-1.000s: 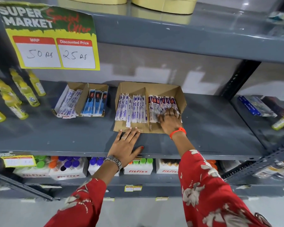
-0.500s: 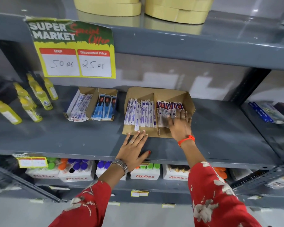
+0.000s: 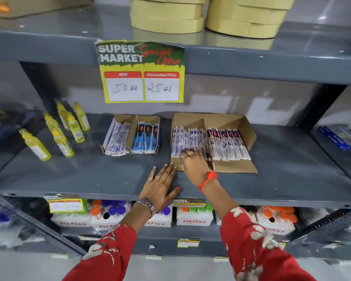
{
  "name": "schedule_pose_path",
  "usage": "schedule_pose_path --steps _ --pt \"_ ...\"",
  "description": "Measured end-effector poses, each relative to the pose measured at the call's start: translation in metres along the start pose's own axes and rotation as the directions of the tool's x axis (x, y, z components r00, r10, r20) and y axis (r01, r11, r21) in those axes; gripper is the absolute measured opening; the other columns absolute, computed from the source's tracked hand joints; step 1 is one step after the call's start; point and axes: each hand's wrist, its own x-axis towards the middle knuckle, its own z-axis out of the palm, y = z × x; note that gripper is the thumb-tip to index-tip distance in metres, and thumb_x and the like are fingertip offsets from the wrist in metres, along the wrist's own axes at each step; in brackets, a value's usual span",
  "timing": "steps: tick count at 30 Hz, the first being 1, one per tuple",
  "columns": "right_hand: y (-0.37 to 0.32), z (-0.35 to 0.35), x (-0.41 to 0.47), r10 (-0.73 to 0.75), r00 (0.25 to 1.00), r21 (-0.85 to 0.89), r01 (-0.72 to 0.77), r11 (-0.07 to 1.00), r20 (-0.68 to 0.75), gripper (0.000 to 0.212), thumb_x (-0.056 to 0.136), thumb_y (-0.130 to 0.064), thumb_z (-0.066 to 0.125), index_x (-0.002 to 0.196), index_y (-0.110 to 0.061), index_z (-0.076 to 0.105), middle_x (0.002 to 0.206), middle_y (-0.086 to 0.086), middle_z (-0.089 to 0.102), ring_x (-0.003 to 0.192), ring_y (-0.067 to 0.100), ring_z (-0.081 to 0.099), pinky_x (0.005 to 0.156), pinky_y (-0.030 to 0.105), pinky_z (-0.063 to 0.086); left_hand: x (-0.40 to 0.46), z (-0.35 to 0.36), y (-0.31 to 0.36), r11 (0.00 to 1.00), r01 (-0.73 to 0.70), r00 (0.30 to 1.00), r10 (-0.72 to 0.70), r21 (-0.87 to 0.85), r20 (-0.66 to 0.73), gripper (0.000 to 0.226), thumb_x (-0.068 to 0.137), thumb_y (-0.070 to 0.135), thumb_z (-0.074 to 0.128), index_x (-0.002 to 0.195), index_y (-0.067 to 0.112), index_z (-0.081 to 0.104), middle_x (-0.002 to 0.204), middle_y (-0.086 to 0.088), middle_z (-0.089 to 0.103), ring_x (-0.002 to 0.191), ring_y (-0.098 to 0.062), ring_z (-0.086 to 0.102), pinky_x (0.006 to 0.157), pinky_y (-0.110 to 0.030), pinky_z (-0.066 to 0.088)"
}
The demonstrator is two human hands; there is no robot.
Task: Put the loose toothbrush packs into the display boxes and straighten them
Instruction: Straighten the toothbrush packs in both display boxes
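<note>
Two cardboard display boxes lie on the grey middle shelf. The larger box (image 3: 245, 126) on the right holds white-and-purple toothbrush packs (image 3: 187, 139) in its left compartment and red-and-purple packs (image 3: 227, 144) in its right one. My right hand (image 3: 194, 165) rests with fingers spread on the lower ends of the white-and-purple packs. My left hand (image 3: 160, 187) lies flat and open on the shelf, its fingertips touching the box's front left corner. The smaller box (image 3: 134, 120) further left holds white packs (image 3: 117, 138) and blue packs (image 3: 147, 138).
Yellow bottles (image 3: 67, 128) stand at the left of the same shelf. A price sign (image 3: 141, 72) hangs from the shelf above, under stacked tan rolls (image 3: 166, 15). Fitfizz boxes (image 3: 195, 218) fill the shelf below. Blue packs (image 3: 336, 138) lie on the neighbouring shelf at right.
My right hand has moved left, from the red-and-purple packs to the white-and-purple ones. My left hand has stayed flat on the shelf. The camera view has shifted left and upward.
</note>
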Motion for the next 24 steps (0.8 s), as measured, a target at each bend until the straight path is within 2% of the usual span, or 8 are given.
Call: schedule_pose_path --steps 7,12,18,21,24 --pt "-0.005 0.008 0.005 0.093 0.991 -0.020 -0.092 0.996 0.094 0.051 0.085 0.004 0.041 0.134 -0.008 0.043 0.141 0.013 0.045 0.137 0.030 0.033 0.118 0.056 0.010 0.002 0.004 -0.002 1.000 0.003 1.000 -0.003 -0.019 -0.006 0.068 0.088 0.056 0.019 0.143 0.018 0.006 0.154 -0.001 0.011 0.141 -0.014 0.002 0.115 -0.042 -0.006" --pt "-0.006 0.008 0.014 0.124 0.988 -0.015 -0.124 0.992 0.090 0.057 0.085 0.004 0.043 0.140 -0.007 0.033 0.146 0.012 0.038 0.142 0.026 0.024 0.116 0.061 0.009 0.002 0.004 -0.002 1.000 0.000 1.000 0.000 -0.021 0.014 0.068 0.088 0.056 0.017 0.143 0.019 0.000 0.155 0.000 0.006 0.141 -0.014 -0.001 0.115 -0.043 -0.007" --pt "-0.004 -0.002 0.021 0.120 0.989 -0.040 -0.117 0.992 0.088 0.062 0.080 0.011 0.045 0.139 -0.005 0.032 0.144 0.015 0.038 0.141 0.029 0.023 0.115 0.058 0.012 0.001 0.004 -0.003 1.000 -0.002 1.000 0.002 0.003 0.028 0.068 0.089 0.056 0.016 0.142 0.019 -0.003 0.155 0.001 0.002 0.141 -0.014 -0.003 0.115 -0.044 -0.006" --pt "-0.004 -0.003 0.021 0.125 0.989 -0.019 -0.123 0.992 0.084 0.059 0.083 0.009 0.040 0.139 -0.007 0.032 0.145 0.014 0.037 0.141 0.029 0.023 0.116 0.057 0.012 0.001 0.003 -0.003 1.000 -0.003 1.000 0.002 0.009 0.027 0.068 0.089 0.056 0.016 0.142 0.019 -0.003 0.155 0.001 0.002 0.141 -0.014 -0.003 0.115 -0.044 -0.008" --pt "-0.005 -0.002 0.020 0.148 0.989 0.005 -0.148 0.989 0.019 0.057 0.085 0.003 0.041 0.140 -0.006 0.032 0.146 0.014 0.037 0.139 0.031 0.026 0.116 0.055 0.018 0.001 0.001 -0.002 1.000 0.007 1.000 -0.007 -0.019 0.009 0.067 0.089 0.055 0.018 0.143 0.020 -0.001 0.155 0.001 0.003 0.141 -0.013 -0.003 0.115 -0.046 -0.007"
